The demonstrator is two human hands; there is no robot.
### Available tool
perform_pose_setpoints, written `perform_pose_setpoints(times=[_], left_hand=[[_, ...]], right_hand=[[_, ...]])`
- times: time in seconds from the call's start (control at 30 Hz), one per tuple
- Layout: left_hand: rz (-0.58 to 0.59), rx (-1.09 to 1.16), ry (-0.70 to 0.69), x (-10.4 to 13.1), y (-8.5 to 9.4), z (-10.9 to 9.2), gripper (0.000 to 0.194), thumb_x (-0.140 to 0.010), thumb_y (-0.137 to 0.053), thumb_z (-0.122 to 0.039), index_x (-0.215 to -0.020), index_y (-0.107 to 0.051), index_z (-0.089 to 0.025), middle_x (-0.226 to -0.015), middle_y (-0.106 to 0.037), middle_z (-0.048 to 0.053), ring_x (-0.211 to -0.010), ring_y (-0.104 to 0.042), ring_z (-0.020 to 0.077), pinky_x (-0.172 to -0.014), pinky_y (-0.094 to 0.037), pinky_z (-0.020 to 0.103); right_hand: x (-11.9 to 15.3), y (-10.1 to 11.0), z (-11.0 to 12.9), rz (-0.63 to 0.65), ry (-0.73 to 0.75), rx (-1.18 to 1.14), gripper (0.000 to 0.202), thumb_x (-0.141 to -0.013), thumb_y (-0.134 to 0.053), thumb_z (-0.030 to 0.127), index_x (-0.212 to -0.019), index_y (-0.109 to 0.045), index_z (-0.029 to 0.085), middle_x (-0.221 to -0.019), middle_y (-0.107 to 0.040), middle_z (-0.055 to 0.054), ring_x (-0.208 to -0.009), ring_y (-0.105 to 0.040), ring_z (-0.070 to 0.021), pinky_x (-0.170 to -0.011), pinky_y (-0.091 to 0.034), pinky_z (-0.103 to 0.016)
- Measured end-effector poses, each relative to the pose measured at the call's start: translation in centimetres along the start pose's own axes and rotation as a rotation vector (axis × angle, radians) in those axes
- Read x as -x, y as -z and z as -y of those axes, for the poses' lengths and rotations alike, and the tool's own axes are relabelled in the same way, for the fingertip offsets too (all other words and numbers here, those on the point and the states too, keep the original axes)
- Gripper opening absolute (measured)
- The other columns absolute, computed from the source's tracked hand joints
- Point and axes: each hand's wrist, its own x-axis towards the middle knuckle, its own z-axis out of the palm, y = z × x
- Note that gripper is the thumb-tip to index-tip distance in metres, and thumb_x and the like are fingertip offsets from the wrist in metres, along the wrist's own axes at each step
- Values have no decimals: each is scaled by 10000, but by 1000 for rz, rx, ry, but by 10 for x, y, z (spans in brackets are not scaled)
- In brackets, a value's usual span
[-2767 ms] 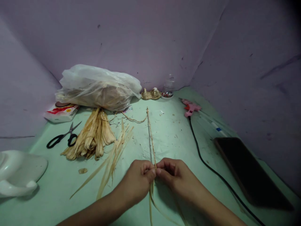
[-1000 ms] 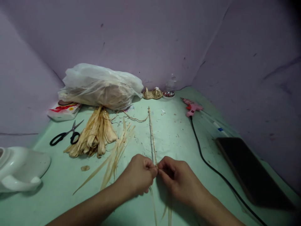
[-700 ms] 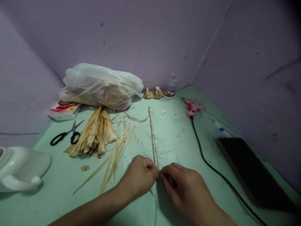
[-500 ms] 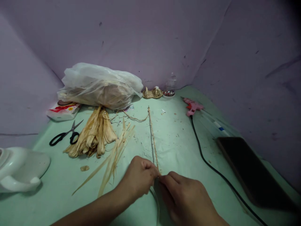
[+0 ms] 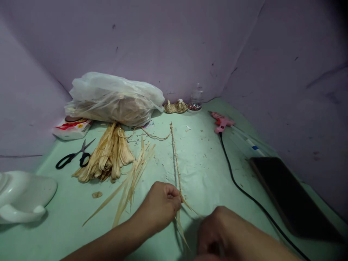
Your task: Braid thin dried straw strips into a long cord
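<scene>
A thin braided cord of dry plant fibre point(image 5: 176, 156) runs from the far middle of the table toward me. Its near end is pinched in my left hand point(image 5: 161, 203), fingers closed. Loose strands point(image 5: 181, 232) hang below that grip. One strand stretches right to my right hand point(image 5: 220, 232), which is closed around it, its fingertips partly hidden and blurred. Left of my hands lie loose pale strips point(image 5: 133, 181) of the same fibre, and beyond them a tied bundle of dried fibre strips point(image 5: 108, 156).
Black-handled scissors point(image 5: 76, 156) lie left of the bundle. A bulky plastic bag point(image 5: 114, 98) rests against the wall. To the right are a pink glue gun point(image 5: 222, 121) with its black cable point(image 5: 236, 183) and a dark phone point(image 5: 288, 195). A white plastic object point(image 5: 24, 195) stands at left.
My right hand has drawn away from my left, toward the lower right, pulling a strand out taut. My left hand stays nearly in place on the cord.
</scene>
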Motion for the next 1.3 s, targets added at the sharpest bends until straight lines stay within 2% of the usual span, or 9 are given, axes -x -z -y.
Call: perform_pose_setpoints(times=[0.07,0.13,0.2,0.3,0.47,0.57,0.87,1.1,1.3], left_hand=[[14,-20,-23,1,0,1,104,-616,-456,-190,-529,-478,-136,-450,-366,-50,-425,-287,50,-405,-189,195],[17,-62,-52,2,1,1,123,-631,-442,-204,-532,-475,-138,-457,-360,-50,-432,-287,53,-413,-193,199],[7,-117,-81,2,1,1,142,-644,-431,-218,-534,-477,-140,-456,-349,-51,-437,-283,57,-418,-197,201],[-5,-161,-125,3,1,2,162,-650,-424,-224,-523,-480,-140,-459,-357,-48,-451,-293,63,-433,-220,202],[6,-123,-107,3,-1,1,157,-650,-440,-229,-566,-524,-125,-513,-450,-22,-487,-348,73,-458,-254,202],[10,-137,-94,4,1,-3,164,-649,-449,-240,-545,-506,-126,-491,-413,-31,-474,-317,68,-444,-232,203],[83,-236,-120,-4,15,-7,213,-653,-471,-285,-604,-575,-106,-497,-395,-28,-486,-309,71,-442,-234,201],[101,-270,-181,-4,16,-5,222,-656,-410,-212,-616,-601,-107,-482,-361,-32,-476,-296,69,-442,-230,198],[6,-468,-229,1,15,-8,229,-678,-416,-227,-576,-601,-139,-490,-435,-19,-491,-378,78,-461,-259,193]], right_hand=[[-2,15,6,37,-90,-78,110,-630,-617,282,-586,-615,181,-492,-531,14,-425,-439,-74,-392,-317,-181],[-11,21,9,-107,-201,-224,207,-676,-568,353,-771,-621,178,-527,-538,9,-376,-415,-66,-344,-304,-180],[-21,18,9,-162,-281,-390,369,-689,-549,384,-991,-554,172,-686,-596,-34,-345,-431,-69,-304,-313,-193],[-34,0,6,-58,-327,-555,466,-688,-552,320,-1115,-466,155,-929,-589,-108,-381,-495,-82,-340,-391,-232],[-43,-19,-6,-12,-133,-444,144,-698,-527,216,-776,-597,118,-605,-559,-15,-494,-473,-76,-485,-385,-204],[-45,-17,-14,-48,-149,-333,114,-701,-512,219,-659,-564,126,-501,-491,17,-456,-423,-71,-461,-346,-204],[-44,-12,-12,-114,-100,-161,109,-710,-487,214,-636,-528,145,-506,-419,37,-421,-356,-52,-403,-286,-180],[-48,-13,-11,-51,-202,-369,177,-701,-504,309,-617,-477,155,-440,-365,73,-338,-344,-45,-337,-302,-175],[-53,-16,-12,-31,-279,-357,169,-683,-510,264,-570,-427,169,-366,-344,93,-282,-319,-33,-285,-272,-154]])
